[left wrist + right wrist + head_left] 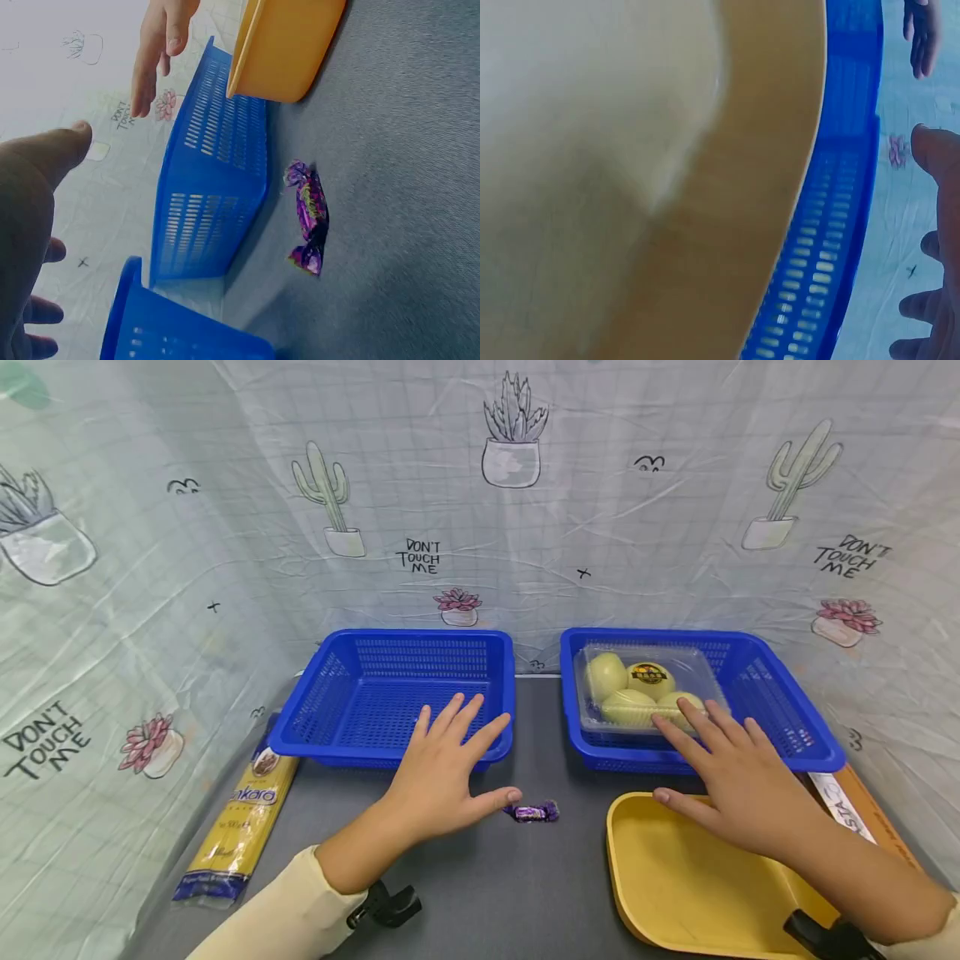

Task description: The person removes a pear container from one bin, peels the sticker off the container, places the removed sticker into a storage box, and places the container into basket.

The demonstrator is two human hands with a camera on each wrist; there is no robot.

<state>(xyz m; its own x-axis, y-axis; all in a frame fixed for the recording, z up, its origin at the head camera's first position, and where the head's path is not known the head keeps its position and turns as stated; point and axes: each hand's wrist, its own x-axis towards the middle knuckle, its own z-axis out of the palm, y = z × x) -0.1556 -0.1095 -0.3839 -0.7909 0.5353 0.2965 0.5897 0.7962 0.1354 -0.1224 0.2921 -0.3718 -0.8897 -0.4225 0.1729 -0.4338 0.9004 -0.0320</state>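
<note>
Both hands hover flat with fingers spread, holding nothing. My left hand (442, 768) is over the front edge of the empty left blue basket (352, 693), its thumb close to a small purple-wrapped candy (532, 812) (309, 217) lying on the dark grey table. My right hand (731, 772) reaches across the yellow tray (675, 877) (281, 45) toward the right blue basket (787, 710) (217, 187), its fingertips at a clear plastic box of yellow-green fruit (645, 689). In the right wrist view the yellow tray (630, 180) fills the frame, with the blue basket wall (817, 262) beside it.
A yellow packet of spaghetti (243, 818) lies along the table's left edge. A flat orange-edged packet (855, 810) lies right of the tray. A cactus-print sheet (480, 510) walls in the back and sides.
</note>
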